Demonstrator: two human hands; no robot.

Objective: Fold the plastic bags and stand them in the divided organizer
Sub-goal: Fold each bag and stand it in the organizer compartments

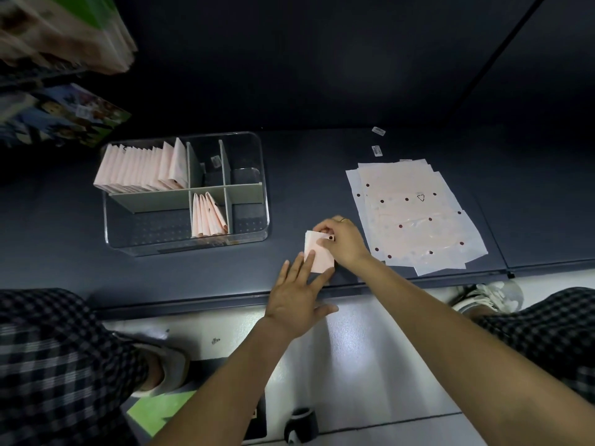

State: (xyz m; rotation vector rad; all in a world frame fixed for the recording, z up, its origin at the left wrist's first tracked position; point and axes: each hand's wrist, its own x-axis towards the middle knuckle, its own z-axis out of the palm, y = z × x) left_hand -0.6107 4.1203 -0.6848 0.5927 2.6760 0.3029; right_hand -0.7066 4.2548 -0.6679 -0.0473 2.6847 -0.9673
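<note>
Pale pink plastic, folded small, the bag [319, 255] lies near the front edge of the dark surface [322, 149], between the organizer and the flat stack. The left hand [297, 296] lies flat with straight fingers, its fingertips [309, 257] pressing the near left part of the folded bag. The right hand [343, 241] curls over the bag's far right corner, its grip pinching the fold between thumb and fingers. To the left, toward the surface's left part, stands the clear divided organizer [251, 233]; its far left compartment holds a long upright row of folded pink bags [141, 170], and the near middle compartment holds a few more folded bags [208, 215], leaning. To the right, a stack of unfolded bags [415, 217] with dark dots lies flat, reaching the front edge. Two small labels [377, 141] lie beyond that stack. Below the surface's front edge show checked trousers [48, 365] and shoes [492, 296] on a pale floor [370, 365].
</note>
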